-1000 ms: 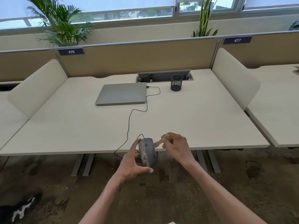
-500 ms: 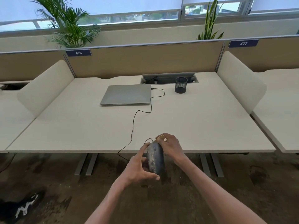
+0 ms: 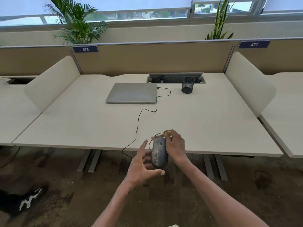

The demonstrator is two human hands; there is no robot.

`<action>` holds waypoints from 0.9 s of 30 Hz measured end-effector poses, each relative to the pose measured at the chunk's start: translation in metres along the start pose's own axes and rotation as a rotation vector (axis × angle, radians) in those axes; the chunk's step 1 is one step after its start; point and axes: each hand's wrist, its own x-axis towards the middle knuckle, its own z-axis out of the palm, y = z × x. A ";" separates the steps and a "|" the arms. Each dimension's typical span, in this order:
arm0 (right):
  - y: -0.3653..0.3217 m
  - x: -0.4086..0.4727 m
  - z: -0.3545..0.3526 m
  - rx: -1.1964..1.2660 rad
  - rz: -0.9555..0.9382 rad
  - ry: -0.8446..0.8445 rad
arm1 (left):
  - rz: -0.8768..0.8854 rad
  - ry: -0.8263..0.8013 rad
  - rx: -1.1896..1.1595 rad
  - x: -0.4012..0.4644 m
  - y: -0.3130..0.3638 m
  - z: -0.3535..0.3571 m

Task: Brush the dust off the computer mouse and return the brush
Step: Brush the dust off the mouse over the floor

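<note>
Open-plan office, numbered desk dividers (image 3: 85,49), closed laptop (image 3: 132,93), mesh pen cup (image 3: 188,85), window plants (image 3: 77,22)

2 hands (image 3: 144,167), 1 mouse (image 3: 159,154), 1 brush (image 3: 161,135), 1 laptop (image 3: 132,93), 1 mesh cup (image 3: 188,85), 2 plants (image 3: 77,22), 2 number plates (image 3: 85,49)

Pale desk (image 3: 205,122), tan partition (image 3: 155,59), bright windows (image 3: 131,12), mottled brown floor (image 3: 73,202)

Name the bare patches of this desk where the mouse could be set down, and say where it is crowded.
Bare desk lies right of the cable, from the pen cup to the front edge, and left of the laptop towards the left divider. It is crowded at the front edge, where both hands hold the mouse.
</note>
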 end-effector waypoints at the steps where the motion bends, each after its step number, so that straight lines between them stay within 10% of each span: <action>1: 0.000 0.000 0.001 0.009 0.010 0.027 | 0.011 0.059 -0.006 -0.004 -0.001 0.006; 13: -0.004 -0.012 0.009 0.058 0.139 0.229 | 0.063 0.571 -0.050 -0.014 -0.001 0.049; 27: 0.008 -0.028 0.000 0.071 0.183 0.215 | 0.020 0.613 0.020 -0.019 -0.011 0.040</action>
